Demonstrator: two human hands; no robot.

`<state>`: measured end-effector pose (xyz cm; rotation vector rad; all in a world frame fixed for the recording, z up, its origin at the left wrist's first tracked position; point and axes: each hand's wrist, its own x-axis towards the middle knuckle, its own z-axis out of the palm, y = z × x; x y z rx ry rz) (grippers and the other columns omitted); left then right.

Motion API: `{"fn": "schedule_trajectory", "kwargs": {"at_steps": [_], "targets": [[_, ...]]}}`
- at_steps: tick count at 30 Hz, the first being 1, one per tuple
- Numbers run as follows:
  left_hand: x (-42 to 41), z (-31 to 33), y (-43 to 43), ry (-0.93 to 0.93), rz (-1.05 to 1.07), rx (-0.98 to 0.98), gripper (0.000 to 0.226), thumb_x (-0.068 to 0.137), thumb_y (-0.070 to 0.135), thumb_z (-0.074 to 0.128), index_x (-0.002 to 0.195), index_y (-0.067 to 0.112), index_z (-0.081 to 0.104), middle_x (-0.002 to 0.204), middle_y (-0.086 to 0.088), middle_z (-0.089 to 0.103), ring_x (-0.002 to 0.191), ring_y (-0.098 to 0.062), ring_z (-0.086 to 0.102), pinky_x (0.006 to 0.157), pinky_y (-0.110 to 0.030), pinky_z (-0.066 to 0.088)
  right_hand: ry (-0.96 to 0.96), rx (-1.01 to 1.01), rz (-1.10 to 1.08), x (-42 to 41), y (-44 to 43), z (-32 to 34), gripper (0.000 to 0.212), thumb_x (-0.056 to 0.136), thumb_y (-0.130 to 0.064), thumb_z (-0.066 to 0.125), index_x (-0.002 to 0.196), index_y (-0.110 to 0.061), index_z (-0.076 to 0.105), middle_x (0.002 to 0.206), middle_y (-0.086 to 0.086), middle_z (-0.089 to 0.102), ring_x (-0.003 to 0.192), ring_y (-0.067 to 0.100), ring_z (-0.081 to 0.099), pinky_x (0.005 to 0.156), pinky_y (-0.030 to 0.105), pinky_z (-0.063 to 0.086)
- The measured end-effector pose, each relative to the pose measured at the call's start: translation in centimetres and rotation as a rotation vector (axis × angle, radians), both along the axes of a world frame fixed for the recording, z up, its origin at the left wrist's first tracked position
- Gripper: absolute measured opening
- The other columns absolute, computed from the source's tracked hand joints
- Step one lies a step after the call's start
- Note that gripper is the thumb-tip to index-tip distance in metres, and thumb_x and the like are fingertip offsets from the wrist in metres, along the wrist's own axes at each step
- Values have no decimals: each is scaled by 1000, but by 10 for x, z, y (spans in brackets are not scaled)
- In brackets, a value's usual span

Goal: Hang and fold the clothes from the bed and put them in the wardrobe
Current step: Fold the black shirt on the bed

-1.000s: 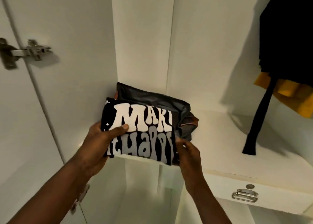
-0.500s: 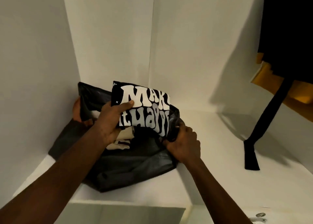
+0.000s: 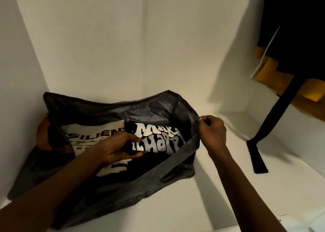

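Fingers of right hand (image 3: pixel 212 132) pinch bag (image 3: pixel 112 187) rim; left hand (image 3: pixel 119 148) grips black tee (image 3: pixel 158 140) inside bag, atop cream tee (image 3: pixel 91 135). Bag sits on white wardrobe shelf (image 3: pixel 219 187).

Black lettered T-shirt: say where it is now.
Head view, centre-left: the black T-shirt lies inside the grey bag on the wardrobe shelf, against a cream shirt, gripped by the left hand.
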<state>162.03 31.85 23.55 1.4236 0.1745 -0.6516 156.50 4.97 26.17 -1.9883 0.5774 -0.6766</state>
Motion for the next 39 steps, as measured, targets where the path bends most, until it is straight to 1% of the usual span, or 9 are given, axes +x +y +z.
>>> {"fn": "schedule_trajectory", "kwargs": {"at_steps": [4, 9, 12, 14, 18, 24, 32, 36, 39], "targets": [[5, 1, -16, -111, -104, 132, 33, 98, 5, 65, 130, 6, 62, 97, -12, 79, 81, -28, 77, 75, -48, 65, -26, 68, 51, 14, 2, 11, 21, 91, -27, 60, 76, -23, 74, 75, -5, 73, 79, 22, 70, 80, 47, 61], [6, 16, -13, -919, -285, 1057, 108, 86, 67, 68, 164, 25, 6, 163, -11, 36, 141, -35, 46, 112, -52, 45, -68, 91, -36, 18, -8, 17, 21, 91, -29, 58, 77, -25, 75, 73, -2, 73, 75, 26, 71, 78, 52, 62], [-19, 64, -12, -862, -463, 633, 87, 76, 96, 36, 142, 40, 54, 140, 10, 62, 123, -10, 61, 106, -44, 52, -65, 102, -90, 20, -14, 23, 22, 88, -23, 57, 73, -22, 74, 65, -1, 71, 66, 24, 70, 74, 47, 62], [-36, 96, -14, -727, -718, 462, 68, 82, 87, 49, 125, 39, 68, 114, 15, 73, 99, 0, 69, 92, -27, 58, -72, 133, -111, 22, -17, 26, 23, 86, -18, 57, 70, -21, 72, 63, 1, 70, 62, 23, 68, 69, 43, 59], [-54, 118, -19, -1152, -973, 996, 20, 89, 56, 73, 95, 41, 61, 77, 26, 66, 72, 8, 62, 64, -19, 42, -75, 78, -125, 19, -16, 24, 17, 92, -25, 60, 83, -23, 74, 82, 0, 73, 79, 24, 72, 77, 41, 60], [-44, 132, -26, -1603, -632, 1019, 5, 98, 47, 63, 97, 43, 60, 74, 22, 53, 71, 6, 49, 67, -10, 27, -479, -291, 355, -34, 27, 45, 29, 106, -37, 53, 122, -20, 71, 120, -7, 68, 112, 13, 66, 85, 30, 55], [-31, 131, -1, -1364, -479, 993, 34, 89, 69, 55, 98, 38, 67, 83, 22, 65, 78, 3, 61, 65, -23, 39, -173, -905, 589, -53, 52, 45, 37, 95, -59, 58, 116, -32, 71, 103, -16, 71, 85, 4, 65, 71, 26, 52], [25, 121, 27, -1167, -482, 1562, 64, 87, 62, 71, 139, 33, 47, 132, 0, 53, 112, -22, 59, 83, -37, 47, -57, -1047, 627, -54, 72, 49, 38, 96, -56, 48, 114, -32, 71, 103, -11, 72, 85, 11, 67, 73, 33, 57], [58, 107, 41, -995, -507, 1787, 42, 93, 38, 72, 130, 22, 60, 120, -8, 60, 106, -29, 63, 82, -39, 50, -12, -1057, 652, -54, 85, 54, 27, 101, -45, 56, 120, -33, 69, 115, -11, 70, 100, 13, 66, 85, 33, 53]]}}
